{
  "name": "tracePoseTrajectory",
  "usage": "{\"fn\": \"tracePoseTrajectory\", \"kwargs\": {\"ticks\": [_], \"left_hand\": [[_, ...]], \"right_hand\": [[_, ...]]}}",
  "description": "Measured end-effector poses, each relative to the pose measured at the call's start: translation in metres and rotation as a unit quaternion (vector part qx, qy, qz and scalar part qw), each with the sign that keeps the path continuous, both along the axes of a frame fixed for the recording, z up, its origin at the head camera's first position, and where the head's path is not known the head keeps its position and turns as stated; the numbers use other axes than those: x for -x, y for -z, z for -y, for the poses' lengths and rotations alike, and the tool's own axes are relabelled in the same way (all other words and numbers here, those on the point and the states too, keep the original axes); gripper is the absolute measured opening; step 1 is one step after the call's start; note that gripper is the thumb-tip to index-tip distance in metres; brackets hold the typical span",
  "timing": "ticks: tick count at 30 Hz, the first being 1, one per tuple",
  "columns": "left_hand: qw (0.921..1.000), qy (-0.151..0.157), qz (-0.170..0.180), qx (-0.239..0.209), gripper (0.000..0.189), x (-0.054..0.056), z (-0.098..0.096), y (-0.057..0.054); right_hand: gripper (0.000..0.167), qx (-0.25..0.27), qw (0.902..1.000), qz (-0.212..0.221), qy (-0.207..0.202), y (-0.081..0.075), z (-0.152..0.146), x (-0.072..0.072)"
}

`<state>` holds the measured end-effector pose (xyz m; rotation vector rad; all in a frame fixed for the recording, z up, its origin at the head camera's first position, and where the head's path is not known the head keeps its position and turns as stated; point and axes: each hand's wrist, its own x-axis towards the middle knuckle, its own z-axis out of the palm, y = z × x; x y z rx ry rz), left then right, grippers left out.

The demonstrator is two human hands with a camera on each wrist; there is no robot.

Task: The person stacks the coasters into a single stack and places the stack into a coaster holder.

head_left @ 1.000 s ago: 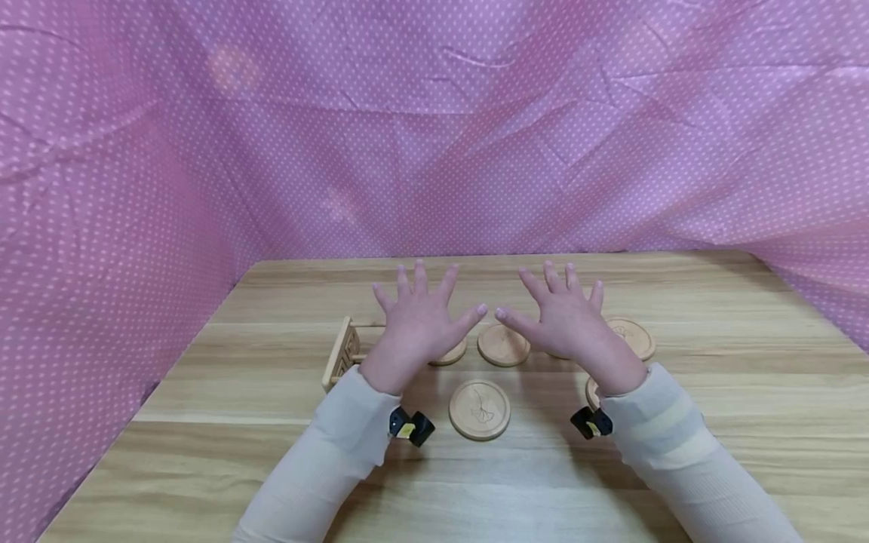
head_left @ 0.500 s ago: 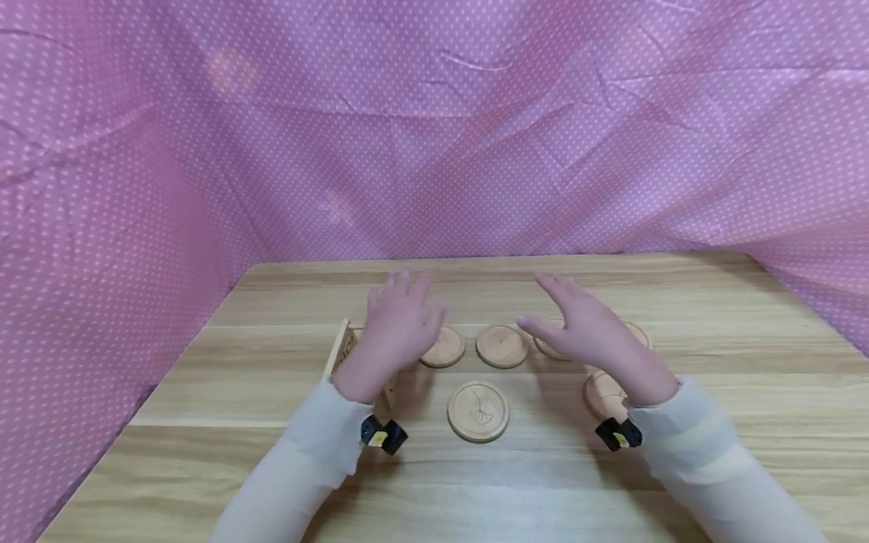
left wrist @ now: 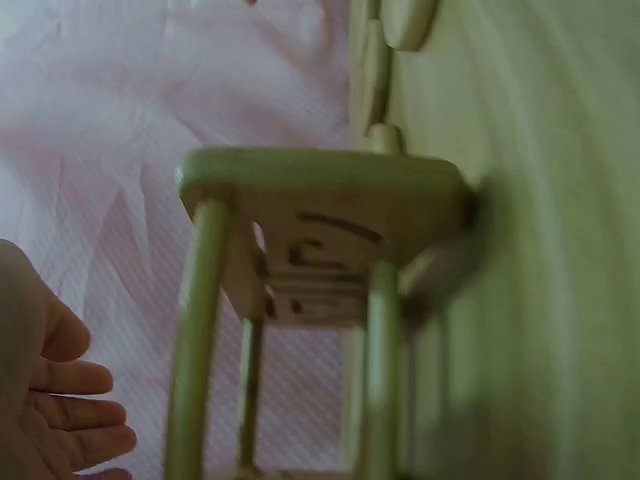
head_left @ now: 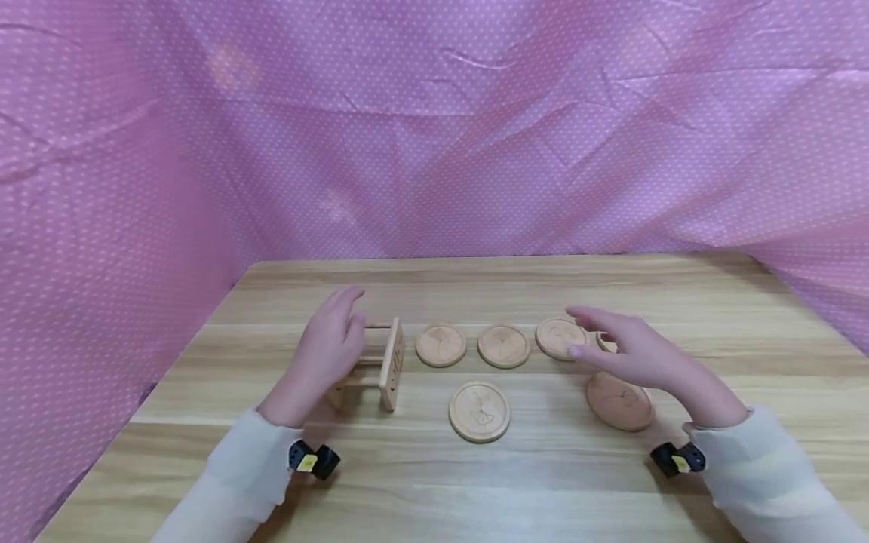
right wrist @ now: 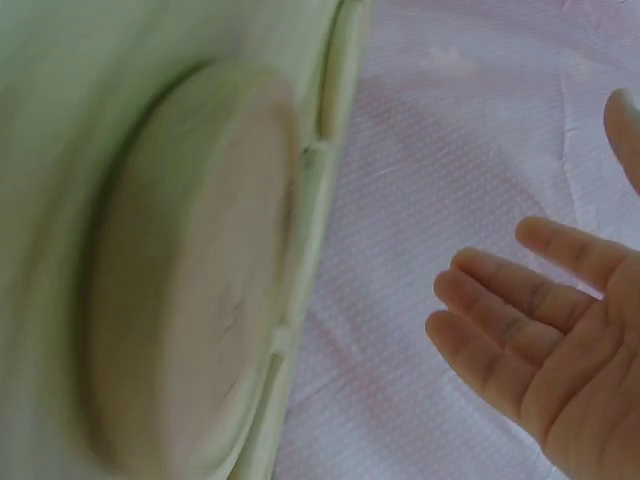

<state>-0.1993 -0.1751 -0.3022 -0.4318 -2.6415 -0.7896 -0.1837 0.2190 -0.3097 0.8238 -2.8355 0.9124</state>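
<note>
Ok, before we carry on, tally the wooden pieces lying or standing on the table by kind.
Round wooden coasters: 6 (one partly hidden behind the right hand)
Wooden rack with dowel rails: 1
Total: 7

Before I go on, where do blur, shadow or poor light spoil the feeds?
Head: mostly clear, though the disc below the right hand looks shaded, and the table has a pale sheen near bottom centre. Left wrist: dim and greenish, the rack soft. Right wrist: the closest disc is blurred, the fingers clearer.
</note>
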Motion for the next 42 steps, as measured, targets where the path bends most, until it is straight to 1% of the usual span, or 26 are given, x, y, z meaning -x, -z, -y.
{"fn": "tracePoseTrajectory", "kwargs": {"ticks": [4, 8, 12, 14, 17, 20, 22, 25, 28, 34, 36, 42], "left_hand": [[0.999, -0.004, -0.023, -0.037, 0.042, -0.002, 0.009, 0.009], [0.9967, -0.014, -0.047, -0.064, 0.04, -0.005, 0.013, 0.016], [0.9945, -0.028, -0.051, -0.086, 0.039, -0.006, 0.015, 0.023], [0.9938, -0.035, -0.036, -0.099, 0.039, -0.006, 0.016, 0.028], [0.9903, -0.049, 0.006, -0.13, 0.041, -0.005, 0.018, 0.032], [0.983, -0.068, 0.049, -0.163, 0.042, -0.005, 0.019, 0.035], [0.9781, -0.082, 0.066, -0.18, 0.042, -0.005, 0.02, 0.036], [0.9738, -0.1, 0.079, -0.189, 0.04, -0.003, 0.02, 0.038], [0.9712, -0.107, 0.084, -0.195, 0.037, -0.004, 0.02, 0.04], [0.9665, -0.098, 0.113, -0.208, 0.038, -0.006, 0.022, 0.042], [0.9655, -0.095, 0.114, -0.214, 0.039, -0.006, 0.022, 0.042], [0.9618, -0.09, 0.119, -0.23, 0.04, -0.007, 0.019, 0.042]], "right_hand": [[0.056, 0.008, 0.9996, 0.002, -0.027, 0.004, -0.012, -0.005], [0.054, 0.002, 0.9993, 0.0, -0.038, 0.01, -0.023, -0.01], [0.054, -0.019, 0.9989, -0.009, -0.042, 0.015, -0.035, -0.017], [0.056, -0.027, 0.9986, -0.008, -0.044, 0.018, -0.042, -0.02], [0.062, -0.031, 0.9984, -0.001, -0.047, 0.021, -0.049, -0.022], [0.068, -0.03, 0.9984, 0.017, -0.045, 0.023, -0.054, -0.023], [0.071, -0.027, 0.9982, 0.023, -0.048, 0.025, -0.056, -0.023], [0.074, -0.019, 0.9974, 0.022, -0.066, 0.029, -0.059, -0.021], [0.076, -0.011, 0.9956, 0.023, -0.09, 0.034, -0.062, -0.018], [0.075, 0.006, 0.9924, 0.049, -0.113, 0.042, -0.066, -0.014], [0.073, 0.013, 0.991, 0.061, -0.119, 0.044, -0.068, -0.012], [0.069, 0.027, 0.9877, 0.075, -0.134, 0.048, -0.071, -0.008]]}}
